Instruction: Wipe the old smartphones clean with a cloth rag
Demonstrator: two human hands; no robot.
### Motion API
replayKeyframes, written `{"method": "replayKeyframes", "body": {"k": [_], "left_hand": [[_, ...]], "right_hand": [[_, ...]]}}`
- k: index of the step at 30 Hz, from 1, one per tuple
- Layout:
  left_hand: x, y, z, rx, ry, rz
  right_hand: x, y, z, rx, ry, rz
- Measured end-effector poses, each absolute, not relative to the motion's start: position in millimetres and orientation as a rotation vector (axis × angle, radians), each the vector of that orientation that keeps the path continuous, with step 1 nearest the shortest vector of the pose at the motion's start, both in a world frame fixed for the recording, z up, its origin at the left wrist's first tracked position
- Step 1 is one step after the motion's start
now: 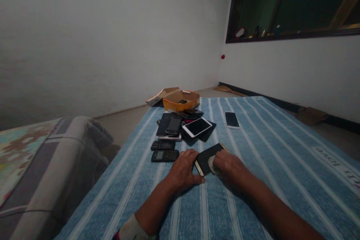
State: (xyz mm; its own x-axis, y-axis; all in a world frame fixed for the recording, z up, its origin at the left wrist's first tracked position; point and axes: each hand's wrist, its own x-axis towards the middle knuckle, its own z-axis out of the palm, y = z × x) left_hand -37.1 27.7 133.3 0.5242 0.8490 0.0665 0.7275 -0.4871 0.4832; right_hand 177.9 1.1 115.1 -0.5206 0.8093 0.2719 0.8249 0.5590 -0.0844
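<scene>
"Left hand (182, 168) first: what is it doing?"

"Grasping the phone (204, 157) by its left end, fingers at the far corner, thumb by the near one."

"And the right hand (229, 163)?"

"Clenched round a pale cloth (211, 163), which touches the dark face of the phone. Part of the cloth is hidden by the fingers."

"Where does the phone lie?"

"Low over the striped sheet (281, 146), between the two hands, slanting up to the right. I can't tell whether its underside rests on the cover."

"What is near the left hand?"

"Two keypad phones side by side: the near one (165, 156) just beside the fingers, the far one (163, 145) beyond it."

"And past those?"

"A pile, with a black phone (174, 124) on its left part and a white phone (197, 126) tilted on its right. Several things underneath are too covered to make out."

"Anything apart from the pile?"

"One more white phone (231, 120), on its own to the right, dark screen up. Behind the pile sits an orange box (169, 105), open at the top, with something small and dark inside."
</scene>
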Motion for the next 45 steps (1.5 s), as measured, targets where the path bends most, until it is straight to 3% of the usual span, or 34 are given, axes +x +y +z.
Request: {"method": "replayKeyframes", "body": {"k": [11,20,26,45], "left_hand": [[-37,26,132,2.396,1.297,0.441],[-37,28,133,2.385,1.308,0.371],[-38,28,131,2.394,1.285,0.390],[-37,28,130,2.418,1.292,0.417]], "right_hand": [[148,-7,110,-1.134,-2.502,-0.121],[202,11,137,-1.697,-2.501,0.088],[213,16,136,-1.809,-2.511,0.089],[147,-8,101,-1.113,-2.466,-0.148]]}}
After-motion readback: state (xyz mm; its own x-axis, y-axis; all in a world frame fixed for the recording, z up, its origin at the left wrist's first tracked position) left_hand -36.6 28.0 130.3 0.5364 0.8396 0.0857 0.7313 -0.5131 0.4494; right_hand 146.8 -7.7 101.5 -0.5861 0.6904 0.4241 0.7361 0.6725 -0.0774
